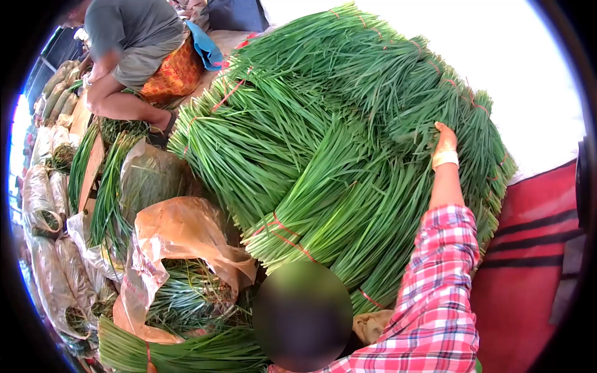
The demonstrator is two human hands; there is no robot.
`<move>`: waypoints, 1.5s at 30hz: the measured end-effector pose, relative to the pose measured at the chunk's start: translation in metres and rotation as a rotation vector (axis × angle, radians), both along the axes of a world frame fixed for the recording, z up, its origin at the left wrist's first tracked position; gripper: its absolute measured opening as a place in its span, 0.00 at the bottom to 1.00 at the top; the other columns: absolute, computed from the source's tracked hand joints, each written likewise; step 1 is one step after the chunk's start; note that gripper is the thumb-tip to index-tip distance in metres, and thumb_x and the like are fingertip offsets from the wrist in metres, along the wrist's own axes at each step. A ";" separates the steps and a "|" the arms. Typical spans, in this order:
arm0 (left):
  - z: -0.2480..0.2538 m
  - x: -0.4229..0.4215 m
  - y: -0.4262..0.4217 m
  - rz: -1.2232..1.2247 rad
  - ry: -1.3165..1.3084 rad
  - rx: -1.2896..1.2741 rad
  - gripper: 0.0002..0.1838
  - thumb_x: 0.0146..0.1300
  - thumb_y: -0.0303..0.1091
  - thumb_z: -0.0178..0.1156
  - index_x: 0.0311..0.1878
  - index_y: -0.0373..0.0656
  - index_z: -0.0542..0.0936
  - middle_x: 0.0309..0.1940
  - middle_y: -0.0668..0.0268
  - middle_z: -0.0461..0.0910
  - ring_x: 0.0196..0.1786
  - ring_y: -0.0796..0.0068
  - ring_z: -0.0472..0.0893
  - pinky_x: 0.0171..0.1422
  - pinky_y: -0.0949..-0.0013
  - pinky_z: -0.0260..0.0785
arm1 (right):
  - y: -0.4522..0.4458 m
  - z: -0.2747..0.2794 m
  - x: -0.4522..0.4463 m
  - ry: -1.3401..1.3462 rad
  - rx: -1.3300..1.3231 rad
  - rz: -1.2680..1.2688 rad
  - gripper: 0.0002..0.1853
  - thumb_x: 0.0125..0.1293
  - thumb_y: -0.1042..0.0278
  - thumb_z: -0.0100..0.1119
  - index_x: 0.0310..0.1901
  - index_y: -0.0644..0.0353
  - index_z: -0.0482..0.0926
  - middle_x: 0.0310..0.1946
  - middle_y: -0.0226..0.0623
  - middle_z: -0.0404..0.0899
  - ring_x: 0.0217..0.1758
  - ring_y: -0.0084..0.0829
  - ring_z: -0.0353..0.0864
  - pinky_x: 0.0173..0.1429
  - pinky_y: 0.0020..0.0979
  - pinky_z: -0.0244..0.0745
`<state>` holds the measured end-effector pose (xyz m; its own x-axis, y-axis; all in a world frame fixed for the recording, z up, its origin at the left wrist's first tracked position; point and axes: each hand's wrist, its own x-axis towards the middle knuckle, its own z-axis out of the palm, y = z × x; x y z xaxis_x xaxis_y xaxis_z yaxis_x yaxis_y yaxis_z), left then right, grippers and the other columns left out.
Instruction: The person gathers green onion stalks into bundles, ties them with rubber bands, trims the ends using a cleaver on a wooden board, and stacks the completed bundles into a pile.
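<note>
My right hand, at the end of a red plaid sleeve and with a pale band at the wrist, is among the long green leaves of the large pile. Its fingers look closed on some leaves, partly hidden by them. The pile is made of bundles tied with thin red bands. At the lower left lies a separate green bundle with a red band. A small brownish shape at the bottom edge beside that band may be a fingertip of my left hand; the rest of this hand is out of sight.
A person in a grey shirt sits at the upper left. Plastic-wrapped bundles line the left side. An open orange plastic bag is left of the pile. Red cloth with black stripes lies right. A blurred circle covers the bottom centre.
</note>
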<state>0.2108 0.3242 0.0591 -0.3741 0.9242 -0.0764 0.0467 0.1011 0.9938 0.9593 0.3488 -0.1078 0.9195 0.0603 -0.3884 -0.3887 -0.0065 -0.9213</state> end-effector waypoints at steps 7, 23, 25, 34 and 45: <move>0.002 -0.027 -0.032 0.033 -0.093 0.070 0.36 0.42 0.39 0.71 0.56 0.35 0.71 0.44 0.61 0.77 0.44 0.62 0.78 0.56 0.61 0.70 | -0.019 0.154 -0.017 -0.205 0.217 0.355 0.09 0.58 0.59 0.58 0.38 0.51 0.80 0.34 0.27 0.78 0.31 0.23 0.71 0.35 0.32 0.68; -0.031 -0.174 -0.162 0.268 -0.067 -0.156 0.36 0.37 0.34 0.71 0.55 0.38 0.73 0.45 0.66 0.78 0.46 0.68 0.76 0.51 0.65 0.68 | -0.011 0.334 -0.243 -0.224 0.722 1.481 0.17 0.62 0.72 0.54 0.53 0.64 0.74 0.38 0.37 0.80 0.36 0.29 0.80 0.41 0.27 0.76; -0.037 -0.177 -0.166 0.297 -0.033 -0.011 0.28 0.40 0.39 0.68 0.47 0.38 0.79 0.41 0.65 0.81 0.45 0.70 0.79 0.49 0.67 0.69 | -0.019 0.308 -0.243 -0.157 0.630 1.160 0.15 0.64 0.70 0.50 0.52 0.62 0.74 0.37 0.36 0.81 0.34 0.31 0.79 0.39 0.33 0.75; -0.048 -0.178 -0.155 0.166 -0.338 0.183 0.31 0.42 0.33 0.70 0.53 0.33 0.75 0.48 0.62 0.78 0.50 0.68 0.77 0.56 0.64 0.69 | -0.113 0.173 -0.156 -0.472 -0.949 0.865 0.26 0.59 0.72 0.57 0.61 0.57 0.70 0.50 0.44 0.77 0.47 0.35 0.79 0.50 0.37 0.71; -0.030 -0.141 -0.137 0.242 0.068 0.012 0.21 0.42 0.37 0.70 0.40 0.35 0.83 0.39 0.67 0.82 0.39 0.76 0.78 0.44 0.69 0.70 | 0.035 0.068 -0.354 -1.128 -1.378 1.384 0.71 0.34 0.39 0.75 0.72 0.52 0.33 0.70 0.50 0.48 0.73 0.47 0.48 0.71 0.51 0.51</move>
